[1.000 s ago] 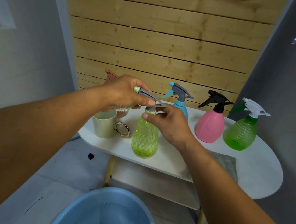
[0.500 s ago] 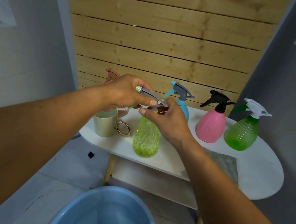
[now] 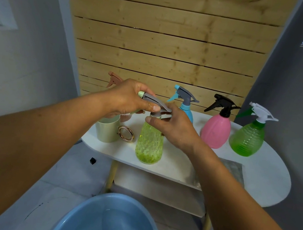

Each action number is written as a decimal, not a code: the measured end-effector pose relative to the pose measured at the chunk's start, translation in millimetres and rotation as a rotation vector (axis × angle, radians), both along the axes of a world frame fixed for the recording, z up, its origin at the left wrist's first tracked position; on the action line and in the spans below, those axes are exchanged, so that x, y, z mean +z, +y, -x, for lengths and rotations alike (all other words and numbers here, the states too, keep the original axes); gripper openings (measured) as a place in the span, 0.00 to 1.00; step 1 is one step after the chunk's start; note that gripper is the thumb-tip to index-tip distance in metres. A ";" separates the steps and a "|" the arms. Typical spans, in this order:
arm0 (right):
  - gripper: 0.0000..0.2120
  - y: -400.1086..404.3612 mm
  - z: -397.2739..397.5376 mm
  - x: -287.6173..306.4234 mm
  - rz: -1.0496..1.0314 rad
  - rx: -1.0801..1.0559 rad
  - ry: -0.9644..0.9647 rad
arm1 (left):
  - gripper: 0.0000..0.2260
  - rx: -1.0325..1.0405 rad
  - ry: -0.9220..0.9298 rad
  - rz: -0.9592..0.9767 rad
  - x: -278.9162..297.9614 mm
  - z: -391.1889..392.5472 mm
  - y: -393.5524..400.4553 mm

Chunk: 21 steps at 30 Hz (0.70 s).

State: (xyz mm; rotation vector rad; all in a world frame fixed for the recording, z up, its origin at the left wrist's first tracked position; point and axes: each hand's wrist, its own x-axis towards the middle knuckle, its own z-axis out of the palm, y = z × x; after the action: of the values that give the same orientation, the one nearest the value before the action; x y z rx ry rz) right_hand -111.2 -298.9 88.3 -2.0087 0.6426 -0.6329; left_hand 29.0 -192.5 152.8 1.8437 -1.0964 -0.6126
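**Head view: both hands on the yellow-green sprayer near the table's front edge**

Head view shows the left hand [image 3: 130, 98] curled over the grey spray head [image 3: 155, 101], thumb lying along its top. The right hand [image 3: 176, 129] pinches the collar just under that head, at the neck of the yellow-green spray bottle [image 3: 149, 146]. The bottle stands upright on the white oval table [image 3: 269, 193], close to the front rim.

Just left of the bottle sits a pale green mug [image 3: 107, 131] with a gold ring handle [image 3: 125, 133]; they are near but apart. Behind the left hand a brownish-pink sprayer top [image 3: 114, 78] shows. A blue spray bottle [image 3: 186, 109] stands just behind the right hand, with a pink spray bottle [image 3: 215, 131] and a green spray bottle [image 3: 247, 140] further right, well apart from the hands. A grey cloth [image 3: 233, 169] lies under the right forearm. Bare tabletop lies to the right front. Below the front edge, a blue basin [image 3: 107, 220] sits on the floor.
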 end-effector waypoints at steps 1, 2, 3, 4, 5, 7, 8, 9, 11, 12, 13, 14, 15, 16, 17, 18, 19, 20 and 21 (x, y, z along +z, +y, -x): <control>0.19 -2.5 1.5 0.7 -0.015 0.021 0.006 | 0.12 0.006 0.004 0.005 -0.7 -0.1 0.0; 0.17 -4.5 1.5 0.4 -0.024 0.018 0.004 | 0.13 0.010 0.013 0.012 -1.0 0.7 0.8; 0.16 -4.8 1.0 -0.1 -0.020 0.000 0.001 | 0.15 0.011 0.023 0.017 -1.3 1.2 1.4; 0.16 -4.4 -1.1 -1.6 -0.005 -0.033 -0.002 | 0.15 0.017 0.030 0.017 -1.5 1.8 1.7; 0.17 -3.1 -2.9 -3.3 0.016 -0.072 0.000 | 0.14 0.026 0.030 0.019 -1.6 2.2 1.7; 0.19 0.3 -4.7 -6.1 0.063 -0.137 0.014 | 0.12 0.035 0.042 0.026 -1.0 3.0 1.5; 0.20 1.5 -4.3 -6.1 0.079 -0.156 0.021 | 0.13 0.037 0.058 0.027 -0.4 3.5 1.7; 0.22 2.0 -3.0 -4.7 0.085 -0.156 0.027 | 0.16 0.032 0.078 0.026 -0.1 3.8 2.0; 0.26 0.5 -1.0 0.9 0.090 -0.107 0.045 | 0.21 0.007 0.094 0.026 0.2 2.7 3.6; 0.29 -0.1 0.9 6.4 0.095 -0.072 0.050 | 0.25 -0.014 0.076 0.030 0.5 2.0 5.4; 0.31 -2.2 2.8 13.0 0.100 -0.039 0.046 | 0.28 -0.035 0.059 0.039 1.1 0.4 7.5; 0.30 -4.2 4.9 20.6 0.113 -0.007 0.037 | 0.33 -0.047 0.057 0.051 1.5 -1.1 9.8; 0.24 -5.1 7.1 30.2 0.138 0.030 0.038 | 0.38 -0.052 0.070 0.069 2.4 -2.0 12.1; 0.16 -5.0 9.2 40.1 0.166 0.072 0.044 | 0.44 -0.046 0.089 0.087 1.3 -4.0 13.5; 0.10 -5.7 8.8 48.3 0.191 0.096 0.057 | 0.49 -0.028 0.115 0.099 -1.9 -6.9 14.4; 0.06 -6.5 7.2 55.4 0.212 0.105 0.072 | 0.52 0.007 0.150 0.108 -5.4 -7.0 16.3; 0.05 -6.7 5.0 62.0 0.233 0.106 0.099 | 0.53 0.061 0.187 0.105 -12.9 -5.2 17.9; 0.04 -7.9 1.5 66.7 0.261 0.110 0.141 | 0.53 0.115 0.218 0.095 -23.6 -1.7 19.6; 0.04 -8.8 -1.3 72.0 0.298 0.118 0.192 | 0.50 0.168 0.236 0.071 -38.2 3.0 20.1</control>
State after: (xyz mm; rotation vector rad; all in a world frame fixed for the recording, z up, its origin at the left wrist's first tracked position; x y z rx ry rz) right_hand -109.9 -307.8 160.3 -2.3877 0.5622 -0.4914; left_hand 26.0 -172.4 114.6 1.7318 -0.7895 -0.6641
